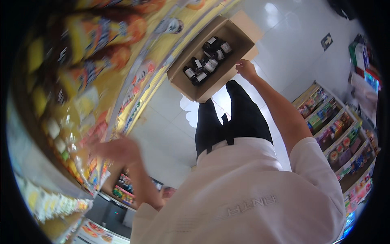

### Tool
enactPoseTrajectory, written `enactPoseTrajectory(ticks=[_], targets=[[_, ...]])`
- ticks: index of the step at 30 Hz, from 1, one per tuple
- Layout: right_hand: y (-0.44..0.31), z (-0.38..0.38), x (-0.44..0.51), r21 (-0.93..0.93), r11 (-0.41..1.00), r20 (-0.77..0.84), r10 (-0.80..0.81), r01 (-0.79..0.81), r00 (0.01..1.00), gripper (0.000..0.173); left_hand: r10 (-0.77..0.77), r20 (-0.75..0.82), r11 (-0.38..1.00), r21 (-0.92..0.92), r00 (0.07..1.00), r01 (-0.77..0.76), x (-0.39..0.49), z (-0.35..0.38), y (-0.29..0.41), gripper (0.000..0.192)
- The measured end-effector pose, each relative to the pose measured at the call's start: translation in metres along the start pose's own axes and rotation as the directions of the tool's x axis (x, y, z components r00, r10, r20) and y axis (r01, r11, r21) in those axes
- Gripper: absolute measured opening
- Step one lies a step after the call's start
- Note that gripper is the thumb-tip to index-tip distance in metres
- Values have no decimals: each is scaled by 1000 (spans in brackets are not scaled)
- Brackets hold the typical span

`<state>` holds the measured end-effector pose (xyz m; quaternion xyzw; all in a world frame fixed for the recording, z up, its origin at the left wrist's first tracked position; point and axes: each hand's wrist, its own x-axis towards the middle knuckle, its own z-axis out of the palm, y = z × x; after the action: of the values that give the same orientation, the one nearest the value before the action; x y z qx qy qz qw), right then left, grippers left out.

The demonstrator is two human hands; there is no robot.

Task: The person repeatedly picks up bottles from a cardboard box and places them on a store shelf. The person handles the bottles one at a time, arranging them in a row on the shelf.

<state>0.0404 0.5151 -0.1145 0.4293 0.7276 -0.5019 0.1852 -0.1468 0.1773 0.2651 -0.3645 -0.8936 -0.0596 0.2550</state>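
An open cardboard box [219,80] sits in front of my legs, its flaps spread. Several dark bottles with white labels [203,64] lie jumbled inside it. At the box's near right rim is my right hand [247,70], its fingers curled on the edge. My left hand [117,148] is stretched out to the left, in front of a shelf of packaged goods [91,122], and motion blur hides its fingers. Whether it touches the clear and red packages there, I cannot tell.
Orange and yellow snack packs [103,33] fill the upper left shelf, whose price rail [143,88] runs beside the box. A stocked display rack [338,134] stands at the right. Pale floor tiles [164,128] carry an arrow sign [326,41].
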Motion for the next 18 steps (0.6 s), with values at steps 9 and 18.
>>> enactPoseTrajectory(ticks=[9, 18], targets=[[41, 70, 19, -193, 981, -1, 34, -34, 999, 27, -216, 583, 620, -538, 783, 571, -124, 178, 110, 37], [100, 66, 181, -681, 732, -546, -540, 37, 641, 71, 1, 994, 352, -101, 107, 930, -314, 469, 77, 26]])
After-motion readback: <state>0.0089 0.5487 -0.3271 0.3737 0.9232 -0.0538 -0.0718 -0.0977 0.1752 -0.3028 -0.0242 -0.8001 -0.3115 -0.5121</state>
